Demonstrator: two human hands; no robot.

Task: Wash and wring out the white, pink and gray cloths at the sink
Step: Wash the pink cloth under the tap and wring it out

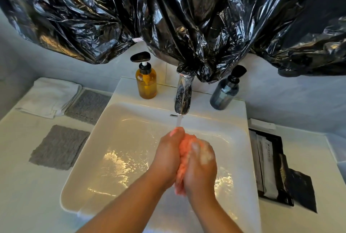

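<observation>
A bunched pink cloth (184, 145) is squeezed between my left hand (168, 156) and my right hand (201, 165) over the white sink (116, 139). Both hands curl round it, and soap foam covers my right fingers. Water runs from the chrome tap (183, 94) onto the top of my left hand and the cloth. A folded white cloth (48, 96) lies on the counter at the back left. Beside it is one gray cloth (88, 106), and a second gray cloth (60, 146) lies flat nearer to me.
An amber pump bottle (146, 81) stands left of the tap and a dark blue-gray pump bottle (225, 92) to its right. Black plastic sheeting (187, 13) hangs over the wall above. Dark sachets in a tray (271, 165) lie on the right counter.
</observation>
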